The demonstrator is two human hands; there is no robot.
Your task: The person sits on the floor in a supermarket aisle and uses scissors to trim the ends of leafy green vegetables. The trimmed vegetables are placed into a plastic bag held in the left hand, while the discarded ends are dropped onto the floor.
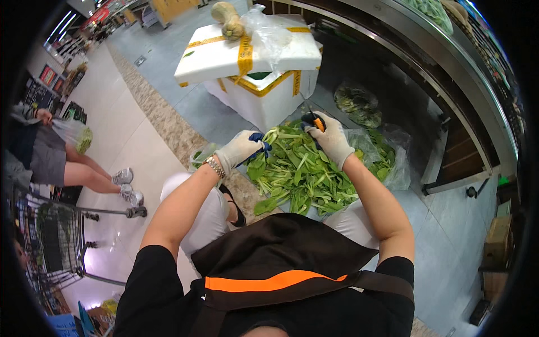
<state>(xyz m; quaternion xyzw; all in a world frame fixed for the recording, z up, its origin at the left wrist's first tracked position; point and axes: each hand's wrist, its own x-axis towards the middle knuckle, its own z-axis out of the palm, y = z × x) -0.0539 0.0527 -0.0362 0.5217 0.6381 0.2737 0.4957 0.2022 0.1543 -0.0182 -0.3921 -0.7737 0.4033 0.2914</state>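
A broad heap of leafy greens [303,172] lies on the floor between my knees. My left hand [244,149], in a white work glove with a blue palm, is closed on some leafy greens at the heap's left edge. At the heap's top right, my right hand [328,137], gloved alike, grips a knife by its orange and black handle [318,123]; the thin blade points up and away towards the foam box. A clear plastic bag of greens [383,162] lies against the heap's right side. Another small clear bag [204,155] is partly hidden behind my left hand.
A white foam box [269,101] with yellow tape stands ahead, its skewed lid [210,52] bearing a squash [229,23] and a crumpled plastic bag [267,36]. Bagged greens [358,105] lie beside a display case [454,97]. At left are a person [50,156] and a shopping cart [59,240].
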